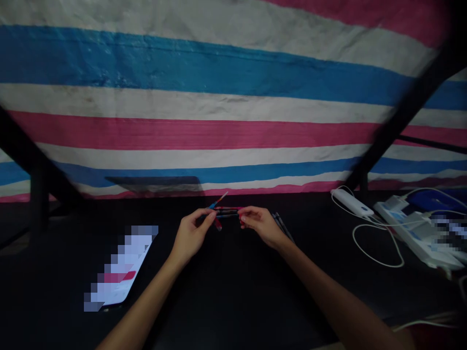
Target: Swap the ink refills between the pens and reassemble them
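My left hand (193,233) and my right hand (260,224) meet over a dark table (233,287), both with fingers pinched. Between them lies a slim bundle of pens (226,212), red and dark, held level at each end. From my left fingers a thin pen refill (219,200) with a blue and red body sticks up to the right, and a small red piece hangs just below. Some dark pens (282,224) lie on the table behind my right wrist.
A phone (122,267) with a lit, blurred screen lies at the left. At the right are a white power bank (352,201), white cables (379,243) and a white power strip (412,228). A striped pink, blue and white tarp (219,97) hangs behind, crossed by dark bars.
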